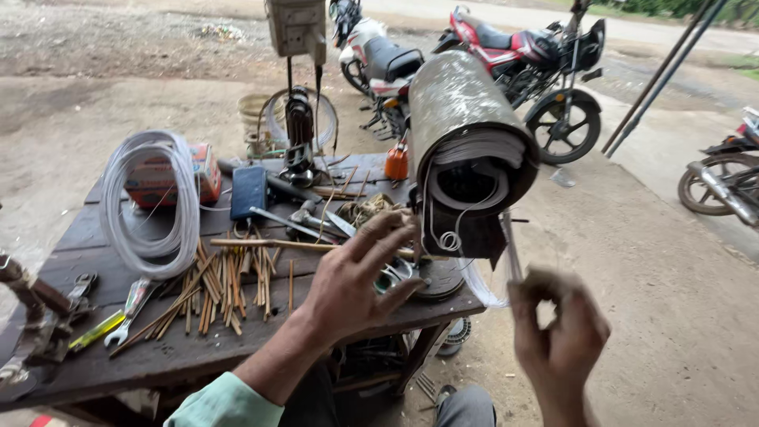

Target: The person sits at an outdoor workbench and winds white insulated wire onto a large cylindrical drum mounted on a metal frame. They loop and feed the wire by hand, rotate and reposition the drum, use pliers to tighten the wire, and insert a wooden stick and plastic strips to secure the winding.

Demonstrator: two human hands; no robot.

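My left hand [356,281] reaches over the right end of a dark wooden table [158,356], fingers spread, holding nothing. Its fingertips hover at a long thin stick [269,245] and some metal parts beside a big grey roll of sheet material [466,134]. This roll lies at the table's right end with its open, layered end facing me. My right hand [557,332] is blurred, low at the right and off the table. Its fingers are pinched on a thin pale strip [512,253] that runs up toward the roll.
On the table lie a white wire coil [150,198], several short sticks [229,289], wrenches [130,304], an orange box [166,178], a dark blue case [248,191] and an orange bottle [396,162]. A vise [32,308] sits at the left edge. Motorcycles [538,55] stand behind on dirt ground.
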